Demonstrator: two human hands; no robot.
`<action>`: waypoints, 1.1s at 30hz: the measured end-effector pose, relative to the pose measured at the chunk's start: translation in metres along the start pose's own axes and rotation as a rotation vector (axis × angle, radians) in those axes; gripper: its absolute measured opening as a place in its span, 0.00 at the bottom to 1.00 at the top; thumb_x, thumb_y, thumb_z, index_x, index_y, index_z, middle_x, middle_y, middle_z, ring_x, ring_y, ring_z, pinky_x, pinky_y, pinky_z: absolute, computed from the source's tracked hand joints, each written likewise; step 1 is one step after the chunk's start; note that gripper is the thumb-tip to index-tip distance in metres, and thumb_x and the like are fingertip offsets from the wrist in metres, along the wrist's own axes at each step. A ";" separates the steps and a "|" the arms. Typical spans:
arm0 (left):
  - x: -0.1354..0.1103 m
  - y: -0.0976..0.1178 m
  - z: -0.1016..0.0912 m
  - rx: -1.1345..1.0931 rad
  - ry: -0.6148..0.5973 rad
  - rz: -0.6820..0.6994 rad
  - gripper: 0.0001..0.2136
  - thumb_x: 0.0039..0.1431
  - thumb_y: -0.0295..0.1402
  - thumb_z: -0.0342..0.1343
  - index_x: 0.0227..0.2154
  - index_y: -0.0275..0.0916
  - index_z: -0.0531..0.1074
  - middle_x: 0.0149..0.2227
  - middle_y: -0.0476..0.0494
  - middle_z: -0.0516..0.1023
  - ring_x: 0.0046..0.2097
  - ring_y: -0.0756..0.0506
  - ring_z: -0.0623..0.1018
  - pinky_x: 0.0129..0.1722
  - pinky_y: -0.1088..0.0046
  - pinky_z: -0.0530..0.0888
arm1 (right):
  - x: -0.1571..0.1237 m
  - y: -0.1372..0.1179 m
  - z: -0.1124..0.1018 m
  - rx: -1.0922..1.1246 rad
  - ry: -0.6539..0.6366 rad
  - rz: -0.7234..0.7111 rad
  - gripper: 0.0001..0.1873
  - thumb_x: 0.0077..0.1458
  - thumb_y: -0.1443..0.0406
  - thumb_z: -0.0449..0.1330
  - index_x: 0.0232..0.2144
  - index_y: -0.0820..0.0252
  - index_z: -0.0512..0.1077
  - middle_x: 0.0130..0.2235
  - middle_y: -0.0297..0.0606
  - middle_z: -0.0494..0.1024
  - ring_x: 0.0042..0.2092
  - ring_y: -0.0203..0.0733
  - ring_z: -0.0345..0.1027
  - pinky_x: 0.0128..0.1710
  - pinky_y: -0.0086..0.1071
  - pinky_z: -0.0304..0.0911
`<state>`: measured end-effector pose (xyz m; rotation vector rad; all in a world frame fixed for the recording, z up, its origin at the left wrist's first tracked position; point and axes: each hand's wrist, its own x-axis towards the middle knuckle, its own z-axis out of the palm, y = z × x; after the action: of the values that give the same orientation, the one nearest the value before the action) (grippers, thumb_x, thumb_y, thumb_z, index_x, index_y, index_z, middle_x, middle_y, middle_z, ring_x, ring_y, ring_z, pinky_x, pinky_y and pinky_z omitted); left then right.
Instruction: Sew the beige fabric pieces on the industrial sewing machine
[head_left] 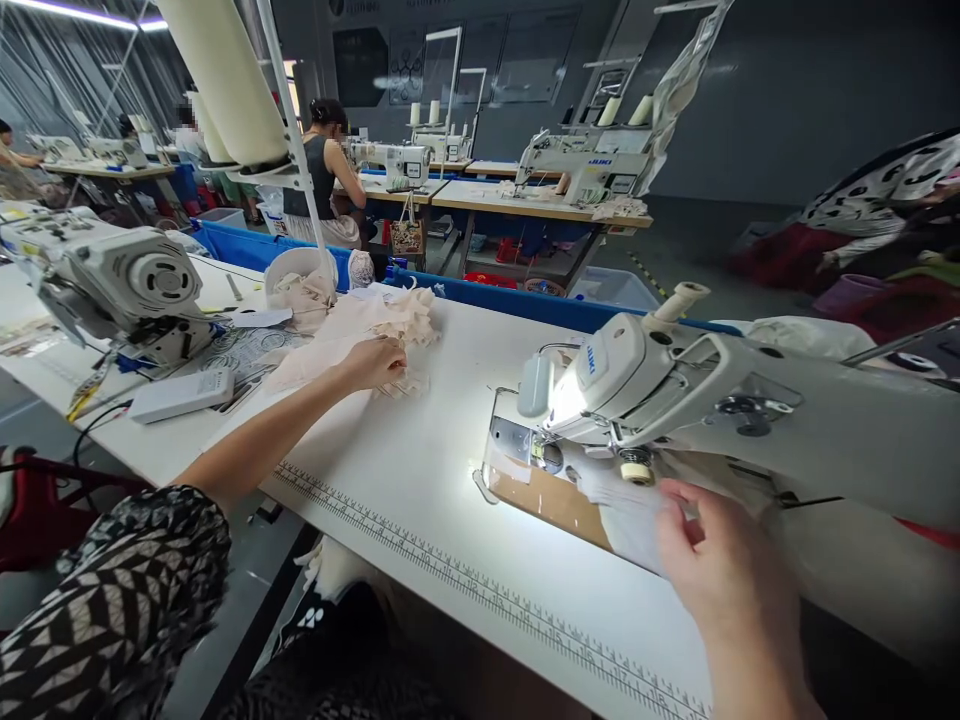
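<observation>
My left hand (375,362) reaches out over a pile of pale beige fabric pieces (409,312) with ruffled edges. Its fingers are curled closed on the edge of one piece. Closer to me on the right, my right hand (724,550) pinches a sheer white fabric (619,495) between thumb and fingers. That fabric runs towards a white sewing machine (615,375), whose lamp lights the needle plate (514,440). The fabric's far end is partly hidden under the machine head.
A printed ruler (450,575) runs along the table's front edge. To the left stand another machine (135,285), a white box (182,396) and a fabric-filled tub (300,285). A thread cone (225,80) hangs above on a pole. Ahead, a person (326,175) sits sewing.
</observation>
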<state>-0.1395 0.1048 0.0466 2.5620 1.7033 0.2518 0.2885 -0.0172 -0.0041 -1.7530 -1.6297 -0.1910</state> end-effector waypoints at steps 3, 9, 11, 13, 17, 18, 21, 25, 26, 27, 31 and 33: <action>-0.002 0.001 0.005 -0.054 0.141 -0.076 0.10 0.64 0.28 0.50 0.32 0.39 0.77 0.40 0.41 0.82 0.45 0.43 0.79 0.41 0.74 0.73 | -0.001 0.000 0.000 -0.006 -0.010 -0.013 0.12 0.55 0.59 0.51 0.35 0.53 0.73 0.37 0.48 0.81 0.30 0.49 0.72 0.31 0.42 0.64; -0.043 0.007 0.009 -0.274 0.239 0.057 0.10 0.68 0.32 0.50 0.33 0.38 0.75 0.37 0.40 0.79 0.39 0.46 0.78 0.38 0.74 0.74 | -0.002 -0.004 0.001 -0.001 -0.007 -0.004 0.11 0.54 0.59 0.52 0.35 0.51 0.73 0.35 0.46 0.81 0.30 0.49 0.72 0.32 0.42 0.65; -0.060 0.012 0.013 -0.267 0.158 0.175 0.10 0.69 0.33 0.51 0.37 0.38 0.77 0.40 0.38 0.79 0.43 0.44 0.79 0.41 0.72 0.75 | -0.002 -0.007 0.001 0.007 -0.015 0.005 0.12 0.54 0.59 0.52 0.34 0.51 0.74 0.35 0.46 0.81 0.30 0.49 0.72 0.32 0.42 0.64; -0.071 0.017 0.018 -0.229 0.122 0.239 0.10 0.70 0.34 0.52 0.42 0.38 0.78 0.46 0.36 0.79 0.49 0.41 0.78 0.48 0.67 0.76 | -0.002 -0.010 0.000 0.010 -0.040 0.026 0.12 0.53 0.58 0.52 0.32 0.52 0.74 0.34 0.47 0.82 0.29 0.49 0.72 0.30 0.41 0.63; -0.065 0.025 0.016 -0.180 0.078 0.271 0.09 0.69 0.32 0.54 0.47 0.39 0.77 0.50 0.36 0.80 0.55 0.38 0.75 0.55 0.62 0.73 | -0.005 -0.020 -0.001 -0.019 -0.098 -0.007 0.13 0.53 0.57 0.54 0.31 0.53 0.76 0.30 0.46 0.83 0.29 0.48 0.73 0.28 0.38 0.61; -0.060 0.027 0.013 -0.158 0.041 0.276 0.08 0.68 0.32 0.55 0.46 0.39 0.77 0.50 0.37 0.80 0.55 0.38 0.74 0.55 0.62 0.72 | -0.007 -0.023 -0.001 -0.006 -0.113 -0.025 0.14 0.53 0.56 0.54 0.32 0.53 0.77 0.30 0.45 0.83 0.29 0.48 0.74 0.28 0.37 0.61; -0.044 0.031 0.003 -0.062 -0.071 0.278 0.06 0.65 0.33 0.59 0.42 0.40 0.76 0.49 0.39 0.80 0.55 0.38 0.74 0.55 0.63 0.69 | -0.015 -0.033 -0.002 0.089 -0.209 -0.076 0.16 0.56 0.55 0.53 0.36 0.52 0.79 0.30 0.39 0.84 0.30 0.46 0.77 0.29 0.35 0.64; -0.030 0.034 -0.006 0.032 -0.131 0.262 0.08 0.62 0.38 0.63 0.32 0.40 0.73 0.36 0.42 0.80 0.49 0.38 0.75 0.57 0.61 0.65 | -0.027 -0.048 -0.006 0.144 -0.354 -0.191 0.17 0.62 0.57 0.53 0.41 0.51 0.80 0.38 0.38 0.86 0.35 0.45 0.79 0.35 0.35 0.69; -0.029 0.035 -0.006 0.044 -0.137 0.251 0.10 0.61 0.39 0.63 0.30 0.40 0.71 0.33 0.43 0.79 0.47 0.38 0.75 0.57 0.60 0.64 | -0.029 -0.051 -0.007 0.137 -0.368 -0.218 0.17 0.63 0.58 0.53 0.42 0.51 0.81 0.41 0.38 0.86 0.37 0.45 0.80 0.37 0.35 0.70; -0.028 0.035 -0.006 0.051 -0.142 0.240 0.12 0.61 0.39 0.63 0.27 0.40 0.70 0.29 0.43 0.77 0.44 0.39 0.76 0.57 0.60 0.65 | -0.031 -0.055 -0.009 0.123 -0.374 -0.240 0.17 0.64 0.58 0.52 0.43 0.51 0.81 0.42 0.39 0.86 0.39 0.45 0.80 0.37 0.34 0.70; -0.030 0.034 -0.006 -0.019 -0.171 0.253 0.14 0.63 0.36 0.58 0.23 0.39 0.67 0.24 0.45 0.74 0.34 0.42 0.75 0.48 0.65 0.68 | -0.035 -0.070 -0.011 0.059 -0.368 -0.363 0.19 0.69 0.61 0.50 0.47 0.55 0.81 0.44 0.40 0.84 0.39 0.43 0.79 0.36 0.33 0.69; -0.031 0.035 -0.009 -0.154 -0.197 0.262 0.13 0.66 0.37 0.53 0.26 0.39 0.68 0.26 0.46 0.76 0.31 0.45 0.75 0.39 0.70 0.67 | -0.036 -0.076 -0.009 0.021 -0.354 -0.470 0.21 0.72 0.61 0.48 0.51 0.59 0.80 0.42 0.41 0.83 0.34 0.40 0.76 0.33 0.32 0.66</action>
<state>-0.1213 0.0625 0.0570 2.5914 1.2344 0.1299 0.2158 -0.0560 0.0125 -1.4171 -2.2804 -0.0805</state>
